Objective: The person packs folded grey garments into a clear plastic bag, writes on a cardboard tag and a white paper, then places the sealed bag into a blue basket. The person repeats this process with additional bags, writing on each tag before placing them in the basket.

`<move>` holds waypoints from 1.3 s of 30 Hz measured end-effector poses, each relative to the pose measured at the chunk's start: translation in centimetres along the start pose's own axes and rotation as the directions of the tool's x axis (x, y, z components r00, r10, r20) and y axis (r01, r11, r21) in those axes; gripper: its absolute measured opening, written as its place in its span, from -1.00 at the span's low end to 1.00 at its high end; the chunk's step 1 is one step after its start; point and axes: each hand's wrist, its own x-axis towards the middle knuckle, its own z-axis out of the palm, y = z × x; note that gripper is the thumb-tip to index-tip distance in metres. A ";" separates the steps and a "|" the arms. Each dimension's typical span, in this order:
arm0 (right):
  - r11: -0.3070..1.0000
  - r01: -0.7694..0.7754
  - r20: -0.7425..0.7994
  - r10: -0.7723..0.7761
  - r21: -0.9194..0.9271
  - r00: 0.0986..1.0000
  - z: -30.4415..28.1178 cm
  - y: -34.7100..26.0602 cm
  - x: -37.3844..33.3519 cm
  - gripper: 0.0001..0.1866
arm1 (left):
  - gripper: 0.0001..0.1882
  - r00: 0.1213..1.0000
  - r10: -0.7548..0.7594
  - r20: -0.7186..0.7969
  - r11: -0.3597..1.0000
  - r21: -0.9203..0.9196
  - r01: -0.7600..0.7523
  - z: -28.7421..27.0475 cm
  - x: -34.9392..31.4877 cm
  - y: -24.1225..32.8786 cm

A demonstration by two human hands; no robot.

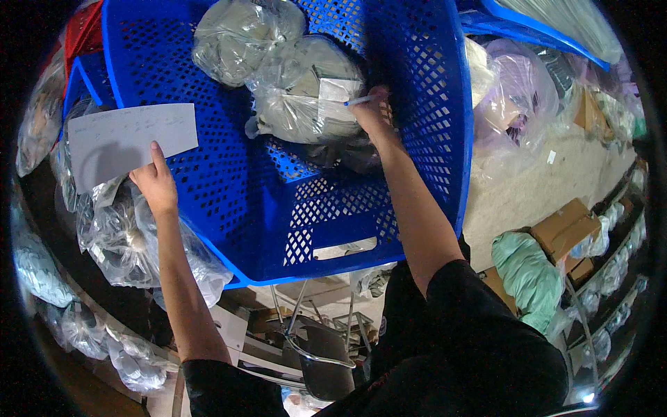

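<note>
My left hand [155, 182] grips a white sheet of paper [167, 125] by its lower edge, thumb on top, beside the left wall of a large blue plastic basket [229, 229]. Faint handwriting runs along the sheet's upper part, and a shadow falls across its lower left. Inside the basket, my right hand [375, 111] is closed around a slim pen [356, 101]. The pen's tip meets or hovers just over a small white paper label [336, 97] on a clear plastic bag [288, 104] of pale contents. A second clear bag [240, 42] lies behind it; dark material [347, 154] shows underneath.
Filled clear bags [125, 236] sit left of the basket, and a lilac-filled bag [517, 94] lies to its right. Cardboard boxes [566, 228] and a green bag [529, 278] stand at the lower right. Below the basket is a metal-framed chair [326, 372].
</note>
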 end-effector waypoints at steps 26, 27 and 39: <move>0.409 -0.295 0.295 0.064 0.864 0.953 -0.1 2.0 -1.4 -0.54 | -0.51 0.975 -0.166 0.146 0.977 -0.111 0.182 0.2 0.0 -1.7; 0.370 -0.296 0.293 0.066 0.880 0.954 0.2 2.0 -1.4 -0.56 | -0.51 0.974 -0.166 0.151 0.975 -0.121 0.185 0.1 0.0 -1.7; 0.792 0.030 -0.283 0.182 0.610 0.942 4.5 0.1 -1.7 -0.60 | -0.52 0.971 -0.184 0.155 0.972 -0.116 0.203 0.1 0.1 -1.6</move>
